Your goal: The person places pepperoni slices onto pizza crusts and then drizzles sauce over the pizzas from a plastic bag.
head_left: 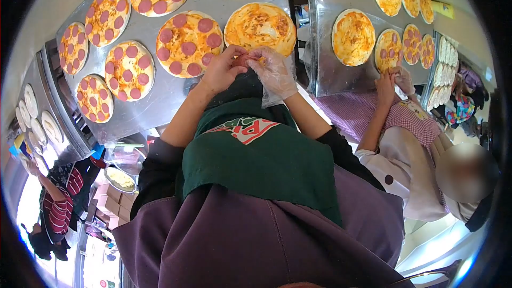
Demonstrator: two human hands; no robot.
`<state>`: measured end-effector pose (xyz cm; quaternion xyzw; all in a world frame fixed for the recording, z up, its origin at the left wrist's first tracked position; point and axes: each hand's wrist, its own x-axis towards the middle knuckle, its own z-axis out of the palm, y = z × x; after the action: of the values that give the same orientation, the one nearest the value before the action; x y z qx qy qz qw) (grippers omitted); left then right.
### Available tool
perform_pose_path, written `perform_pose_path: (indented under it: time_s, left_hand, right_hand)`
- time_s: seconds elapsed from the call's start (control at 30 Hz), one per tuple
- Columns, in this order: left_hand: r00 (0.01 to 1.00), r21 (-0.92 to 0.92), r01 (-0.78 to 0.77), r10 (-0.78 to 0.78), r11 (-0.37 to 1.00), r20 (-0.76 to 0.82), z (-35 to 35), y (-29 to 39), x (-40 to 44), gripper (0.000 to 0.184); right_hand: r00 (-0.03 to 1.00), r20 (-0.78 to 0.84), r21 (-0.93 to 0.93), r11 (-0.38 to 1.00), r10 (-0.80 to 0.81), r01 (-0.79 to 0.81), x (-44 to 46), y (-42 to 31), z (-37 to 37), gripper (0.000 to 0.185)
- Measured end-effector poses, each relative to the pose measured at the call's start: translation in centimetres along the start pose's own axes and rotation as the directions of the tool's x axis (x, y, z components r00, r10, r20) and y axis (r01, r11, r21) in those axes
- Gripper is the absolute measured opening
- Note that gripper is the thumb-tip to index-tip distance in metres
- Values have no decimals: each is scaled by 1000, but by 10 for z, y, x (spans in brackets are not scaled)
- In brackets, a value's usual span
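My bare left hand (220, 69) and my right hand (274, 72), which wears a clear plastic glove, meet in front of my apron. Between their pinched fingertips are pinkish-red sausage slices (243, 60); how many is hidden by the fingers. Just beyond my hands lies a pizza (260, 25) with sauce and cheese and no slices on it. To its left, a pizza topped with sausage slices (189, 44) rests on the metal table (154, 114). My fingers are over the near edge of the table.
More sliced-sausage pizzas (129, 70) cover the table leftward. At right, a co-worker's hands (393, 80) work over a pizza (388, 50) on a second table (325, 77). Another person (56, 202) stands at left by dough rounds (52, 126). A bowl (120, 180) and boxes (108, 205) sit behind.
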<state>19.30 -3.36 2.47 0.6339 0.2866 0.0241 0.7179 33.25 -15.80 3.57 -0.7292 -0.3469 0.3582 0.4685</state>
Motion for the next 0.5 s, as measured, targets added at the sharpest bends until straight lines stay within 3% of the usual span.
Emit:
perform_pose_path:
  time_s: [0.1, 0.17, 0.27, 0.5]
  left_hand:
    - [1000, -8, -23, 23, 1000, 18, -2, -6, 1, 40]
    - [999, -12, 40, -39, 999, 34, -1, -6, 0, 41]
    - [996, -158, 25, -12, 987, 85, -2, -1, -3, 41]
    - [989, -204, 42, -11, 978, 148, -10, -2, -5, 41]
  right_hand:
    - [998, 61, -70, 998, 11, -7, 2, -3, -4, 20]
    - [999, 49, -85, 996, -21, 25, 2, 0, -4, 19]
    - [997, 53, -39, 997, -62, 64, 3, -1, -4, 16]
    - [988, 155, -47, 998, -26, 33, 2, -2, -5, 14]
